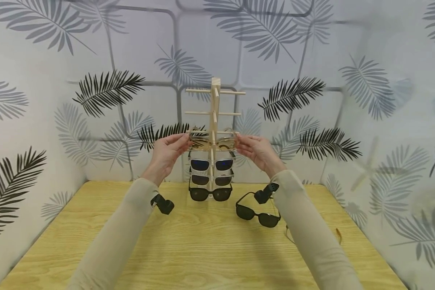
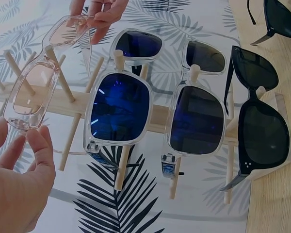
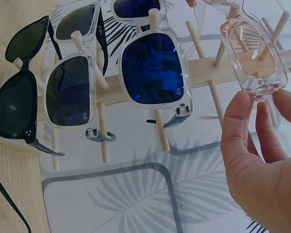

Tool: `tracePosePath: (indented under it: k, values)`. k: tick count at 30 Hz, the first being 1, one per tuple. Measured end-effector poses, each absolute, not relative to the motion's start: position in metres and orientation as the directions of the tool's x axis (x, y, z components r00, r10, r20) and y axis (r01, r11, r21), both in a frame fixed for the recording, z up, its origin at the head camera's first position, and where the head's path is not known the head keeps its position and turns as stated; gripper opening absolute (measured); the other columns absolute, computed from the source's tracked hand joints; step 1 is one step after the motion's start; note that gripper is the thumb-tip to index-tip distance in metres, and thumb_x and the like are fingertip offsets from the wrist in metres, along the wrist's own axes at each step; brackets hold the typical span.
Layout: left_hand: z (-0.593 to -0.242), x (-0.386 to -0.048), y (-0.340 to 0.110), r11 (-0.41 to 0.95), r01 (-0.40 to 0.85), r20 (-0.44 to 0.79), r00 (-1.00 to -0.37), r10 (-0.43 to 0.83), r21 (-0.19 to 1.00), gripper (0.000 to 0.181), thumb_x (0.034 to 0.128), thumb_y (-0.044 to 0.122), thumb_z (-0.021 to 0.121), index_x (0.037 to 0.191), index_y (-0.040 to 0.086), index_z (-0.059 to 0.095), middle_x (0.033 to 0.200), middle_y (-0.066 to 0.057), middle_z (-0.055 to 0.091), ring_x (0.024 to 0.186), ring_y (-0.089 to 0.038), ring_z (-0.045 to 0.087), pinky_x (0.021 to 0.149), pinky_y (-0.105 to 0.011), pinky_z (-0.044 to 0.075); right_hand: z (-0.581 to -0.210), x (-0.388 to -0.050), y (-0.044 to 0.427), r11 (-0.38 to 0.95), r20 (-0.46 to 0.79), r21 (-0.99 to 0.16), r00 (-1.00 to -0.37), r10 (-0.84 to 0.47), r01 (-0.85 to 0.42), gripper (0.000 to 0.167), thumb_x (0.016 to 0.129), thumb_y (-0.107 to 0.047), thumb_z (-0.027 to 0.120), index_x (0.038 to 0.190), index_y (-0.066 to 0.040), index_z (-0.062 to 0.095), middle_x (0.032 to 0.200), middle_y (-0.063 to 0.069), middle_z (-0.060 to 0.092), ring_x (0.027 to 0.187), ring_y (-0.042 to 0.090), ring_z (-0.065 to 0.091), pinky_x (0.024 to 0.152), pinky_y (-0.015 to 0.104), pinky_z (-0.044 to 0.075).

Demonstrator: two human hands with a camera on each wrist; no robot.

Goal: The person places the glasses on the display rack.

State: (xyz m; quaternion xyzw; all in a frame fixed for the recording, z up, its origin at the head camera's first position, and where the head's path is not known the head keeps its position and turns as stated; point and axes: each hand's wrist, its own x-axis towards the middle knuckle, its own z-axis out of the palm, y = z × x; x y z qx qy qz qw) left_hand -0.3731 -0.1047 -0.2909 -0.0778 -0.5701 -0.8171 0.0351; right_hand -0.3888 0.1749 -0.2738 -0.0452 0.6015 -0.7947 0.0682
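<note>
A pair of clear pinkish glasses (image 1: 226, 143) is held level in front of a wooden display rack (image 1: 215, 105), close to its pegs. My left hand (image 1: 168, 153) pinches one end of the frame at the hinge; thumb and fingers show there in the left wrist view. At the other hinge, my right hand (image 1: 258, 152) pinches with thumb and fingertips. Just below on the rack sit clear-framed sunglasses with blue lenses (image 2: 120, 108). Under those hang clear-framed sunglasses with dark lenses (image 2: 198, 120), then black sunglasses (image 1: 210, 194) at the bottom. Whether the held glasses touch a peg, I cannot tell.
Black sunglasses (image 1: 258, 215) lie unfolded on the wooden table (image 1: 203, 249), right of the rack. Thin-framed glasses (image 1: 338, 235) lie farther right, partly hidden by my right sleeve. Upper pegs (image 1: 233, 93) stick out sideways. A leaf-patterned backdrop (image 1: 275, 40) stands behind.
</note>
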Motion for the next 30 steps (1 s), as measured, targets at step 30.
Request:
tracePosePath:
  k: [30]
  values:
    - [-0.2962, -0.3724, -0.0983, -0.152, 0.273, 0.259, -0.960, -0.111, 0.950, 0.034, 0.0917, 0.026, 0.071, 0.117, 0.004, 0.069, 0.095, 0.007, 0.069, 0.104, -0.023, 0.063, 0.092, -0.037, 0.055, -0.2747, -0.3923, 0.1787, -0.143, -0.031, -0.988, -0.990, -0.139, 0.051, 0.021, 0.097, -0.022, 0.064, 0.113, -0.008, 0.061, 0.099, 0.004, 0.067, 0.093, 0.016, 0.065, 0.081, 0.025, 0.058]
